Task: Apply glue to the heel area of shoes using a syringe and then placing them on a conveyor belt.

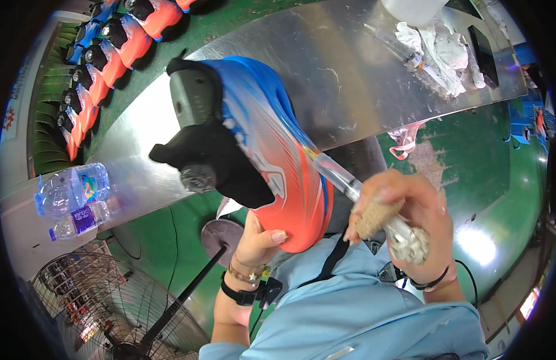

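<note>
Holding the shoe (278, 162) by its toe, the left hand (260, 237) grips tight. Right hand (404, 219) squeezes a syringe (356, 192). Shoe looks light and bendy.

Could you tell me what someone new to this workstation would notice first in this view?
The bright blue-and-orange shoe on its black last fills the centre, gripped from below by the left hand. Beside it at lower right, the right hand holds a clear syringe-like tool with its tip against the shoe's side. A row of matching shoes lines the conveyor at upper left, and two plastic bottles lie at the left edge.
</note>
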The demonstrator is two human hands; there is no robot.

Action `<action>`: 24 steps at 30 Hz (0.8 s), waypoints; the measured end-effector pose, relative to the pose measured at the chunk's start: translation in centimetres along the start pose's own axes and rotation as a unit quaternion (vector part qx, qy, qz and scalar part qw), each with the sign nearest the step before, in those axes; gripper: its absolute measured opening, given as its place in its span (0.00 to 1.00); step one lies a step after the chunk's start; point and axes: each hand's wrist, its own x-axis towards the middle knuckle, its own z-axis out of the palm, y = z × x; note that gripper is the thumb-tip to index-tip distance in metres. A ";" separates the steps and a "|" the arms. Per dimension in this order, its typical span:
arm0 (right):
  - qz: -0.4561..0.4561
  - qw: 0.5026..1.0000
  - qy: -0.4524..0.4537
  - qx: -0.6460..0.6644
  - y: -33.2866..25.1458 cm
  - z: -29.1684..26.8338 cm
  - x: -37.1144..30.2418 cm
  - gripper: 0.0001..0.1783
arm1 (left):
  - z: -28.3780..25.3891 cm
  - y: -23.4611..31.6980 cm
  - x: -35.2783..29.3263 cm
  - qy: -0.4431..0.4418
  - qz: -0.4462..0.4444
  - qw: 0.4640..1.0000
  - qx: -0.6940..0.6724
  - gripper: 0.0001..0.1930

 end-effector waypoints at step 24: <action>-0.187 0.970 0.099 -0.123 -2.8 -0.8 -2.7 0.26 | 6.9 -2.9 13.4 -0.166 0.069 0.972 -0.150 0.35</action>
